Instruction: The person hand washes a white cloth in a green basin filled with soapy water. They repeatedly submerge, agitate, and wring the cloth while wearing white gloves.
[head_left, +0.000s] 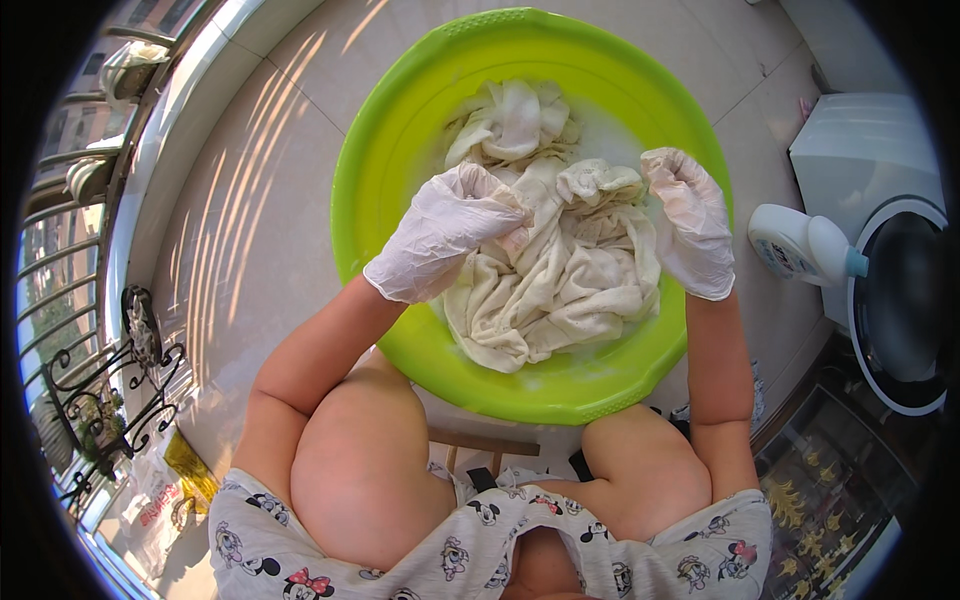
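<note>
A large lime-green plastic basin (397, 127) sits before me, between and partly over my knees in this view. Inside it, cream-white wet cloth (555, 292), dotted with small openwork holes, lies bunched in sudsy water (607, 127). Both hands wear thin white disposable gloves. My left hand (457, 225) is curled above the left side of the cloth, its fingertips turned inward. At the basin's right side, my right hand (690, 221) is also curled, close to the cloth's right edge. Their palms are hidden, so whether either grips any cloth is unclear.
Right of the basin stands a white detergent bottle (795, 244) with a pale blue cap. Behind it is a white appliance (862, 150) with a round dark door (900, 307). Railings (64, 255), a black scrollwork stand (120, 382) and plastic bags (154, 510) line the left.
</note>
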